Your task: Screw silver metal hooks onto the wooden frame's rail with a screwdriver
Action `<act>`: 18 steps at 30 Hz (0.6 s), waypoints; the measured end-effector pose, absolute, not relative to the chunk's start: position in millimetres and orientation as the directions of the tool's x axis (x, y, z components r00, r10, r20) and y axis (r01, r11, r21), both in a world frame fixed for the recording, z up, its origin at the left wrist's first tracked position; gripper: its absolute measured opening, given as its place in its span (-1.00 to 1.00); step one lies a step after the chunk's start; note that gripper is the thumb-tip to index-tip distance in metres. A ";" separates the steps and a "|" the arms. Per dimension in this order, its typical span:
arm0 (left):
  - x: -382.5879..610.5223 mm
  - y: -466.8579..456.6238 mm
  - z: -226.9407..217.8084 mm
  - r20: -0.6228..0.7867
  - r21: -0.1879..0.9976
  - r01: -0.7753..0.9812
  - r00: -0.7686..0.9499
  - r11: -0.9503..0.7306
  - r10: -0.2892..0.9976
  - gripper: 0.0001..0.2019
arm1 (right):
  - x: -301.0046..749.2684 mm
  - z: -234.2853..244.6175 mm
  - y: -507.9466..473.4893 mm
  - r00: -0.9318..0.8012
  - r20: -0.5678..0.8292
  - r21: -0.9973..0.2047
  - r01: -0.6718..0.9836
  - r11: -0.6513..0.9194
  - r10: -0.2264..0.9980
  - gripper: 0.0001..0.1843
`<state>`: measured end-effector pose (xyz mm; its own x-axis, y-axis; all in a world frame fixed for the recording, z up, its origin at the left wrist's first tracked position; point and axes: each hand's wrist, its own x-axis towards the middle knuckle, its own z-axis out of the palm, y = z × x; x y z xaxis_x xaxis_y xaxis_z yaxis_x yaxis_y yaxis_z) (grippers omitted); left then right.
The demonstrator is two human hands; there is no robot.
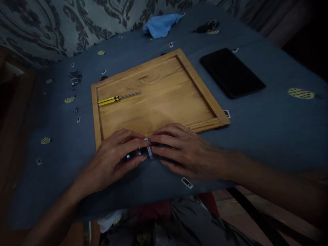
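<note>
My left hand and my right hand meet at the near edge of a shallow wooden tray. Both hands have their fingers curled round a small dark object with metal parts, which rests on the blue cloth just in front of the tray. Most of this object is hidden under my fingers. A screwdriver with a yellow and black handle lies inside the tray near its far left corner, well away from both hands.
A blue patterned cloth covers the table. A black flat slab lies right of the tray. A light blue rag and a small dark item sit at the far edge. Small bits lie scattered left.
</note>
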<state>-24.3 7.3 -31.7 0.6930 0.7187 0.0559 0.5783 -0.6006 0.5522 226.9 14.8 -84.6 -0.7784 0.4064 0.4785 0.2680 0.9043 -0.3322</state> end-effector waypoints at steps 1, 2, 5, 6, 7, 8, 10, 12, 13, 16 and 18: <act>-24.3 7.3 -31.7 0.054 0.551 0.579 0.694 -0.601 0.718 -0.77 | 226.8 -84.4 14.7 -0.776 0.482 -0.330 0.269 0.905 0.407 -0.73; -24.2 7.2 -31.6 0.055 0.550 0.578 0.695 -0.603 0.717 -0.77 | 226.9 -84.2 14.6 -0.777 0.477 -0.330 0.275 0.903 0.411 -0.73; -23.7 7.0 -31.0 0.058 0.546 0.575 0.699 -0.609 0.712 -0.76 | 227.4 -84.8 14.4 -0.780 0.467 -0.332 0.283 0.900 0.417 -0.73; -23.5 7.0 -30.7 0.056 0.546 0.577 0.698 -0.607 0.714 -0.75 | 227.6 -85.3 14.5 -0.782 0.465 -0.334 0.279 0.901 0.414 -0.72; -23.4 6.9 -30.3 0.053 0.546 0.581 0.695 -0.604 0.717 -0.75 | 227.9 -85.9 14.5 -0.784 0.466 -0.334 0.274 0.902 0.411 -0.72; -23.4 6.8 -30.0 0.048 0.547 0.586 0.691 -0.598 0.721 -0.74 | 228.0 -86.4 14.4 -0.784 0.471 -0.333 0.267 0.904 0.405 -0.72; -23.6 6.7 -29.5 0.046 0.554 0.592 0.680 -0.585 0.732 -0.74 | 228.1 -86.9 14.2 -0.786 0.466 -0.334 0.269 0.903 0.406 -0.71; -24.1 6.6 -29.5 0.051 0.566 0.590 0.672 -0.576 0.739 -0.74 | 227.9 -86.9 14.0 -0.784 0.467 -0.333 0.274 0.902 0.410 -0.70; -24.5 6.6 -29.8 0.056 0.570 0.586 0.671 -0.575 0.739 -0.73 | 227.7 -86.9 14.0 -0.784 0.468 -0.332 0.272 0.903 0.408 -0.70; -25.5 6.9 -31.3 0.050 0.569 0.588 0.673 -0.575 0.738 -0.70 | 227.1 -87.5 14.9 -0.783 0.472 -0.334 0.266 0.904 0.405 -0.71; -26.1 7.1 -32.6 0.046 0.577 0.589 0.668 -0.565 0.743 -0.70 | 226.8 -88.1 15.8 -0.788 0.461 -0.338 0.271 0.901 0.409 -0.70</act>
<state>-26.1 7.1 -32.6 0.6680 0.7427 0.0456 0.5890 -0.5653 0.5775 226.8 15.8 -88.1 -0.7875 0.4095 0.4606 0.2711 0.9013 -0.3378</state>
